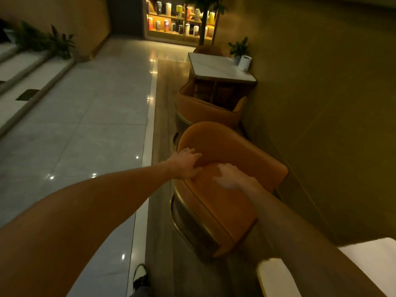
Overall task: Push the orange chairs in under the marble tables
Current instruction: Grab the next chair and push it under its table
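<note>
A curved orange chair (227, 151) stands in the middle of the view, beside the wall. My left hand (187, 162) grips the left edge of its backrest, fingers curled over the rim. My right hand (230, 176) lies flat on the chair's orange side panel, blurred. The edge of a white marble table (276, 277) shows at the bottom right, under my right forearm. Farther along the wall a second orange chair (205, 110) sits partly under another marble table (216, 67). A third orange chair (211, 49) stands behind that table.
A white cylinder (244, 63) and a small potted plant (239, 48) stand on the far table. The yellow wall runs along the right. Glossy tiled floor (85, 136) spreads to the left, with steps (23, 69) and plants beyond. A lit shelf (180, 20) stands at the back.
</note>
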